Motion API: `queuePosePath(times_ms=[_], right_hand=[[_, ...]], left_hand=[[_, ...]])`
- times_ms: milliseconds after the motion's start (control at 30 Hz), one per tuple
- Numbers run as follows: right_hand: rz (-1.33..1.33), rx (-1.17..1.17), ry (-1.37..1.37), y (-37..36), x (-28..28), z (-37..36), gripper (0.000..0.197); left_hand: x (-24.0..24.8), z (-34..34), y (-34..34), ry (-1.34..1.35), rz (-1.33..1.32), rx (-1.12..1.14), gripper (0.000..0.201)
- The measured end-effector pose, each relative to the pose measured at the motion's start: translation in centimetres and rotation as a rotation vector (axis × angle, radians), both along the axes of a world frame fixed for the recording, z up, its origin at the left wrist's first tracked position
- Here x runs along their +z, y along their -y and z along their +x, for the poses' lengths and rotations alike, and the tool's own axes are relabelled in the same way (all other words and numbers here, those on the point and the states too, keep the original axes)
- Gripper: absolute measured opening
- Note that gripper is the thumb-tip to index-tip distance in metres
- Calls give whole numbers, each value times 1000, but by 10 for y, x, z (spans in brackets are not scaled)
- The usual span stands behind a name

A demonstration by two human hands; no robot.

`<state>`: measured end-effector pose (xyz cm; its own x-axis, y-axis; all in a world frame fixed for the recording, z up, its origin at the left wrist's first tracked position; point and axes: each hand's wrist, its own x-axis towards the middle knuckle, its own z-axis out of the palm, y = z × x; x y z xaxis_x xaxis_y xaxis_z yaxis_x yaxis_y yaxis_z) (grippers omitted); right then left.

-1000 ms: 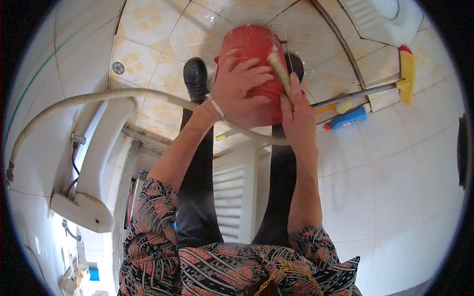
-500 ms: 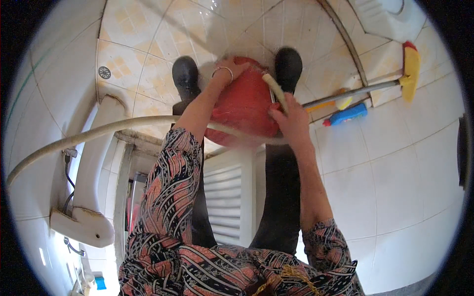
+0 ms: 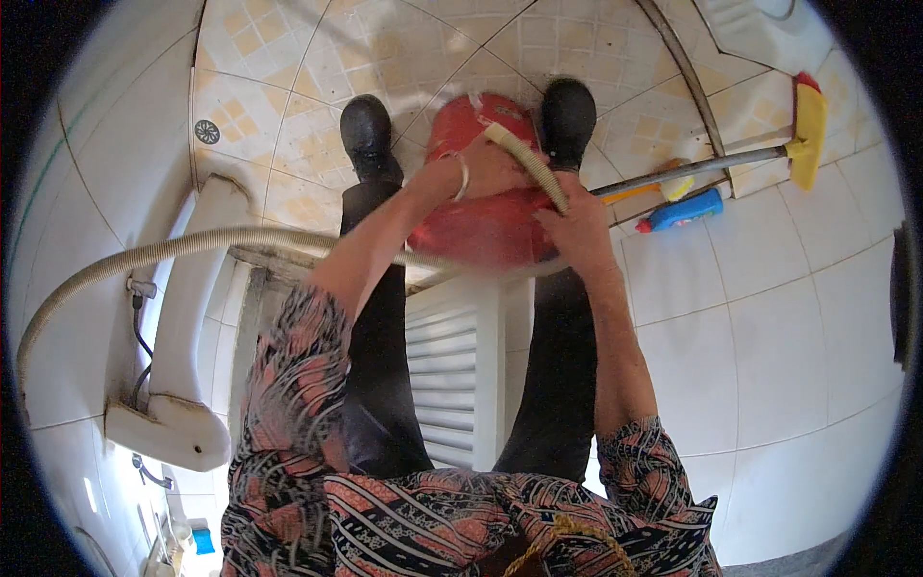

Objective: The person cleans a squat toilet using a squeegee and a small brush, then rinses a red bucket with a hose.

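Observation:
A red bucket (image 3: 481, 236) is on the floor between my boots; I cannot tell how far it is tilted. My right hand (image 3: 580, 226) is closed around a ribbed beige hose (image 3: 527, 159) at the bucket's right side. The hose's end points up and left over the far part of the bucket, with what looks like water at its mouth. My left hand (image 3: 495, 171), with a bracelet at the wrist, lies over the bucket just under the hose end. Its fingers are blurred and partly behind the hose.
The hose runs left beneath my left forearm toward a white ceramic basin (image 3: 187, 317). On the right lie a yellow-and-red broom (image 3: 806, 139), a blue bottle (image 3: 685, 210) and a yellow brush (image 3: 676, 183). A round drain (image 3: 207, 132) is at the far left. A white louvred door (image 3: 447, 375) stands near my legs.
My left hand has moved from the bucket's far left edge toward the right and nearer me, beside the hose. The hose end has shifted left and away. The bucket's far part shows more.

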<state>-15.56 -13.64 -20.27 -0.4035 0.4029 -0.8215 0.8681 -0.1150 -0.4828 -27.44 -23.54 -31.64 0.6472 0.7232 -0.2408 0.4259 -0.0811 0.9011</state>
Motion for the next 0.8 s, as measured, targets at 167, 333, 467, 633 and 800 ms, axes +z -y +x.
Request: queuePosePath(times_ms=[167, 333, 467, 633, 800], right_hand=[[-104, 33, 134, -5, -2, 7, 27], [-186, -181, 192, -14, 7, 4, 26], [-283, -374, 257, -21, 7, 3, 22], [-301, -439, 259, -15, 5, -1, 18], [-272, -752, 210, -19, 3, -5, 15]], left_hand=[[-66, -6, 13, -63, -568, 240, 44], [-83, -15, 47, -24, -901, 793, 67], [-37, -18, 19, -108, -1437, 970, 67], [60, -62, -37, -98, -779, 628, 52], [145, -91, -34, -232, -180, 1491, 29]])
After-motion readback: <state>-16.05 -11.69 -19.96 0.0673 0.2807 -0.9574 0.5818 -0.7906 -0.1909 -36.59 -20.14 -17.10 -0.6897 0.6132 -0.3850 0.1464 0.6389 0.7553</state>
